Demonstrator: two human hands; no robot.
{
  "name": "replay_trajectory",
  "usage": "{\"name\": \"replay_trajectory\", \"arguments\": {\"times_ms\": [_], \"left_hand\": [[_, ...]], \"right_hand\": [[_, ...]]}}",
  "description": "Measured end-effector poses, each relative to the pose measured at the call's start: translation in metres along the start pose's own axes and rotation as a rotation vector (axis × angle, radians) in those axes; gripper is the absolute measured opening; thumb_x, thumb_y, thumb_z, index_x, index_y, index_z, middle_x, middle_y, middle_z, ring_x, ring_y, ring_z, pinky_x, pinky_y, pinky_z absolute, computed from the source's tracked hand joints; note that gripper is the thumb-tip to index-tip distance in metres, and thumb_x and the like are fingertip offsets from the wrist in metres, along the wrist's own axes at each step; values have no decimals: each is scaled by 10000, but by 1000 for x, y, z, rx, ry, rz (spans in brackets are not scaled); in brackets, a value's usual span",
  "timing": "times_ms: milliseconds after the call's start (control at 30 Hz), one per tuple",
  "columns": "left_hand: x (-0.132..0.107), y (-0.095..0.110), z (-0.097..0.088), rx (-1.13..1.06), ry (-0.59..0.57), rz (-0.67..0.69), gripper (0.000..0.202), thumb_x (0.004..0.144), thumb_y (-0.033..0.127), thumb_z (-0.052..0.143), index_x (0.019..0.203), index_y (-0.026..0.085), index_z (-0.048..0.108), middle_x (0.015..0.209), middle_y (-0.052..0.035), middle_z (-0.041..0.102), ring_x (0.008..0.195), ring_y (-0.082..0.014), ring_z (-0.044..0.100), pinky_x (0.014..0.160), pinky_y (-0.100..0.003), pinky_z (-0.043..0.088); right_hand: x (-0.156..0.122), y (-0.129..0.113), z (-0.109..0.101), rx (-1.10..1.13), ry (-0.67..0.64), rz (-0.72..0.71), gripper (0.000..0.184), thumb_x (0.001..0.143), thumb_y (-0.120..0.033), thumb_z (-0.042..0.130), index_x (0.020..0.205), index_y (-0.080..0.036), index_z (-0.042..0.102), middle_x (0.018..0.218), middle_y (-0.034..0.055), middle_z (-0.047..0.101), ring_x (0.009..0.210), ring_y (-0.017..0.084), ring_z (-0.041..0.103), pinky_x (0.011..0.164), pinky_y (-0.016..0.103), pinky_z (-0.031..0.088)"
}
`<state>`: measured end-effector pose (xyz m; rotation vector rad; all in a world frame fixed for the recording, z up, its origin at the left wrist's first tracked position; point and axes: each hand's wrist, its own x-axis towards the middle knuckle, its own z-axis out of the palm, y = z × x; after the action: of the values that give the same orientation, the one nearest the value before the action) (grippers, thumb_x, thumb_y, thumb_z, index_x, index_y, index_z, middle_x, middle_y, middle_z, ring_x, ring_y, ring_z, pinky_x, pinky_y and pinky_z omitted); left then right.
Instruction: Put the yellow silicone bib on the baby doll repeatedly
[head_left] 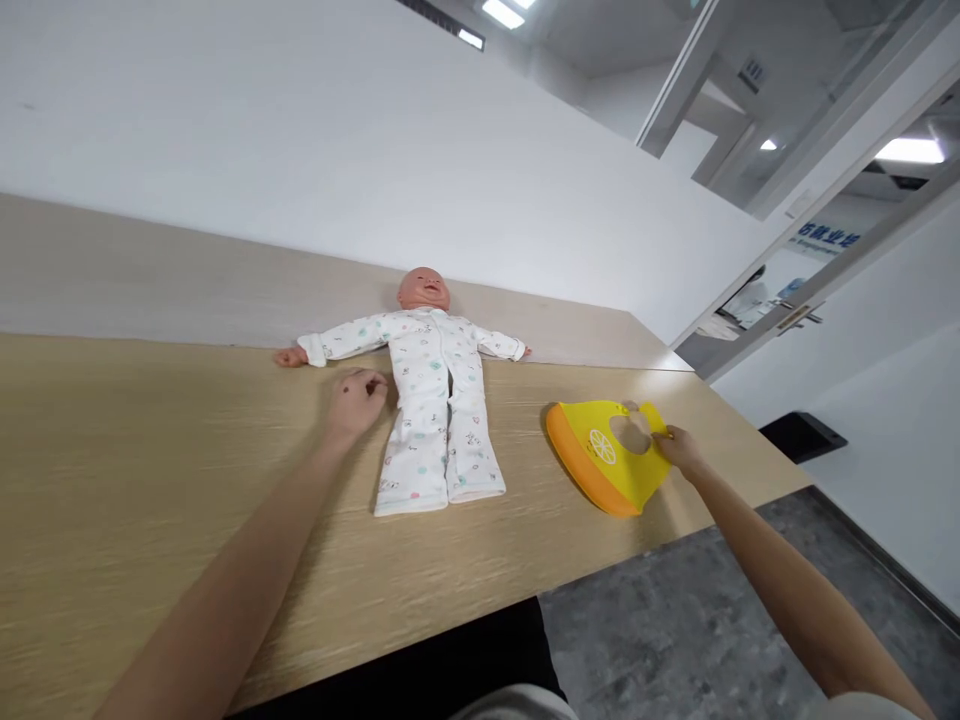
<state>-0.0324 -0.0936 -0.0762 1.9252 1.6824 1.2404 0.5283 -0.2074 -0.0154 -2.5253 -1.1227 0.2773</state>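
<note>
A baby doll [424, 289] in white patterned clothes [431, 375] lies face up in the middle, arms spread and legs toward me. Beside its hip, on the left, rests my left hand [358, 402], its fingers loosely curled, with nothing visible in them. Over at the right, my right hand [681, 450] grips a neck strap of a yellow baby bib [626, 470]. The bib has an orange catch pocket along its lower edge and a white citrus-slice print. It is tilted at the table; whether its edge touches the surface is hard to tell.
The wooden table [187, 430] meets a raised pale ledge [150, 270] at the back, against a white wall [300, 130]. On the right, the table edge drops to a grey floor [675, 630]. A door handle [799, 318] and a black object [802, 437] are beyond.
</note>
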Motion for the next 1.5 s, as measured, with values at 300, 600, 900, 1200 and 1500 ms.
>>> {"name": "replay_trajectory", "arguments": {"times_ms": [300, 600, 900, 1200, 1500], "left_hand": [[1, 6, -6, -12, -31, -38, 136, 704, 258, 465, 655, 240, 591, 842, -109, 708, 851, -299, 632, 837, -408, 457], [-2, 26, -9, -254, 28, 31, 272, 866, 410, 447, 833, 215, 634, 882, -52, 716, 869, -231, 648, 868, -350, 477], [49, 83, -49, -903, -541, 62, 791, 705, 878, 468, 920, 172, 755, 991, -166, 732, 916, -329, 689, 859, -483, 548], [47, 94, -58, -1093, -413, -17, 833, 565, 661, 819, 1229, 182, 668, 1131, -161, 714, 1106, -402, 653, 889, -487, 564], [50, 125, -78, -1105, -327, -78, 464, 797, 428, 745, 1195, 202, 665, 1263, -117, 678, 1118, -316, 661, 947, -429, 563]], "right_hand": [[-12, -149, -57, 764, 17, -225, 140, 814, -266, 566, 908, -163, 581, 754, 21, 573, 587, 100, 531, 546, 220, 454], [-95, -306, -112, 869, -75, -632, 179, 898, -224, 561, 1015, -119, 647, 623, -23, 468, 507, 18, 431, 529, 141, 366], [-112, -392, -93, 964, -349, -882, 182, 961, -215, 490, 1055, -98, 593, 734, -4, 503, 657, 44, 546, 689, 211, 513], [-122, -414, -77, 954, -445, -975, 285, 974, -340, 479, 1160, -143, 567, 785, 4, 489, 736, 70, 575, 733, 238, 525], [-125, -405, -62, 1081, -498, -968, 338, 875, -442, 624, 1067, -164, 601, 663, -18, 487, 578, 51, 494, 570, 177, 451]]}}
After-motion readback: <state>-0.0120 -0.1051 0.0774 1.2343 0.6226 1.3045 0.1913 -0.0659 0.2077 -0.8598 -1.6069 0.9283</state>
